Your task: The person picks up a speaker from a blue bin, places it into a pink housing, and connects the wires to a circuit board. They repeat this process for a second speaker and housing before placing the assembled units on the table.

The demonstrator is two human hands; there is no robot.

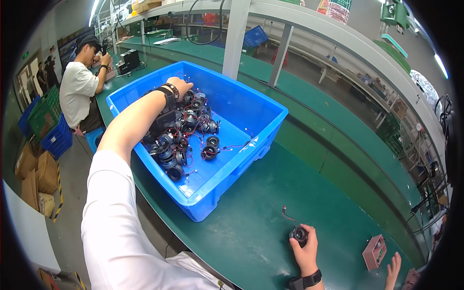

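A large blue plastic bin (263, 104) stands on the green bench, with a pile of round black parts (191, 118) in its left half. Thin red and black wires with small white connectors trail from them. My left arm reaches over the near wall, and my left hand (180, 87) is at the far end of the pile. Its fingers are curled down, their tips and anything between them hidden. At the lower right, my right hand (307, 246) grips one round black wired part (298, 235) between thumb and fingers over the bench, its wire sticking up.
Another person's hand (394, 269) is at the lower right, beside a pinkish-brown open box (374, 252) holding small parts. A seated co-worker (79, 84) works at the far left near a black device (129, 60). A grey metal post (236, 38) rises behind the bin.
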